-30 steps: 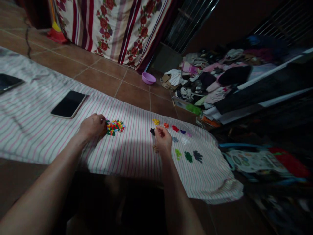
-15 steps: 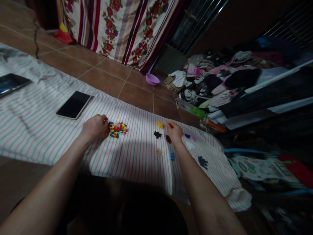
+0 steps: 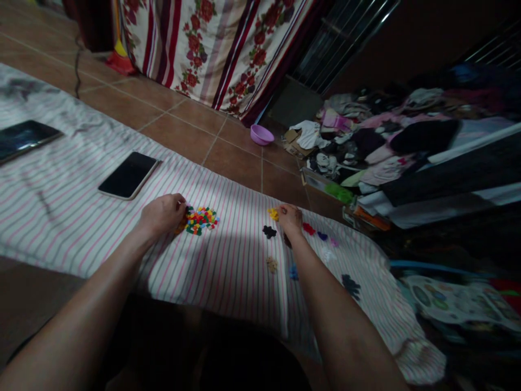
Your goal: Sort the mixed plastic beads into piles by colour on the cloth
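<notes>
Currently, left hand (image 3: 163,214) curls at multicolored chunky bits (image 3: 203,219), right hand (image 3: 290,220) by yellow cluster (image 3: 272,214), on striped cloth (image 3: 236,260); can't tell grips.

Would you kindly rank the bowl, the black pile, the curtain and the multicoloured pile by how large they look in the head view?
Largest to smallest:
curtain
multicoloured pile
bowl
black pile

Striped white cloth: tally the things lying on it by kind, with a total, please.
Flat dark-screened devices: 2
Mixed-colour pile of small pieces: 1
Single-colour piles of small pieces: 10 in view (yellow, black, brown, red, dark purple, pink, white, tan, blue, dark grey)
Total: 13 in view; the right forearm may hide more.
</notes>
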The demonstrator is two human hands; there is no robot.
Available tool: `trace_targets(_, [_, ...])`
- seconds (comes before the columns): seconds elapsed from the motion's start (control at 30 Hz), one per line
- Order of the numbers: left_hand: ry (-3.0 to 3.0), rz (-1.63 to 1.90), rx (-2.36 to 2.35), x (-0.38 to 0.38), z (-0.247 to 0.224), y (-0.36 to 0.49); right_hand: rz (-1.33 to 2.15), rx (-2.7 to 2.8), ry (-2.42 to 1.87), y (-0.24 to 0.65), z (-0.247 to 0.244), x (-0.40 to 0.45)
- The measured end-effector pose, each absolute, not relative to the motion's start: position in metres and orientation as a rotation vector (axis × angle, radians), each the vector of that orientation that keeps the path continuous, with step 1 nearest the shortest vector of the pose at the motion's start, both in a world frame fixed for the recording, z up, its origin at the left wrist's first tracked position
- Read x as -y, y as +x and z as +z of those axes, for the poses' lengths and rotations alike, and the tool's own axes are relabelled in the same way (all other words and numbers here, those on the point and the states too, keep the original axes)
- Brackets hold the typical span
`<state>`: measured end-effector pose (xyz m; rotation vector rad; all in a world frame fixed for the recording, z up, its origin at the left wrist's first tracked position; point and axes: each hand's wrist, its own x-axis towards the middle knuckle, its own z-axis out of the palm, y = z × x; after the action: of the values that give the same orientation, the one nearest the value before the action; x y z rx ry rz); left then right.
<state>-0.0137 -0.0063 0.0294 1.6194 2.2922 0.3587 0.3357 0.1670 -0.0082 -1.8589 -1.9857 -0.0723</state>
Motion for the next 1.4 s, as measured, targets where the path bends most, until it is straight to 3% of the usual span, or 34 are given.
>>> trace_targets(0.43, [1.605,0.335,-2.3,0.004,0.026,-0.015,0.072,1.968,-1.724,0.319,0.023,-0.158])
trace_targets(0.63, [1.622,0.29,-2.157,0.008,0.025,-0.029,0.452,1.887,-1.391,0.26,0.034,-0.098])
trace_targets(0.83, [1.72,0.305,-2.085,0.017,0.024,-0.03,0.824,1.737,-1.222,0.191,0.01,-0.013])
trace_targets(1.4, [1.707,0.262,-2.213,0.017,0.029,-0.003,0.649,1.992,-1.09,0.141,-0.016,-0.018])
